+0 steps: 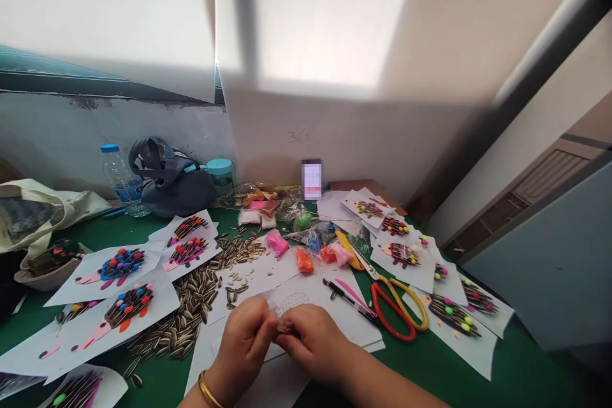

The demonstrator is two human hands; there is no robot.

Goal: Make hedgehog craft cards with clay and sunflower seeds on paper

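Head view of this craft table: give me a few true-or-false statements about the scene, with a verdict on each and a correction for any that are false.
1. The left hand wears a gold bangle at the wrist. True.
2. The scissors have red and yellow handles. True.
3. The right hand grips the scissors. False: both hands pinch a small clear plastic piece, and the scissors lie apart from them.
4. The sunflower seeds are all bagged up. False: they lie loose in heaps.
5. The water bottle has a blue cap. True.

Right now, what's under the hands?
White paper with a drawn round outline lies under the left hand and right hand; whatever is beneath the palms is covered.
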